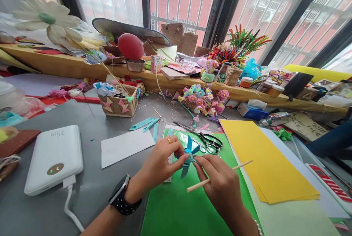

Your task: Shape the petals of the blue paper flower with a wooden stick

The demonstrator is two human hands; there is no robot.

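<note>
A folded blue paper shape (189,155) with several strips sticking out sits between my hands, above the green sheet (170,210). My left hand (169,159) pinches its left side between thumb and fingers. On its right side, the fingertips of my right hand (217,173) grip the same paper. A thin wooden stick (198,185) is also tucked in my right hand, slanting up to the right. Black-handled scissors (210,142) lie just beyond my hands. Loose blue paper strips (141,123) rest behind a white paper piece (126,148).
Yellow sheets (269,162) lie to the right. A white power bank (56,159) with a cable stands at the left. Further back are a cardboard basket (119,105), a bunch of crocheted-looking flowers (198,100) and a cluttered ledge (110,69) below the windows.
</note>
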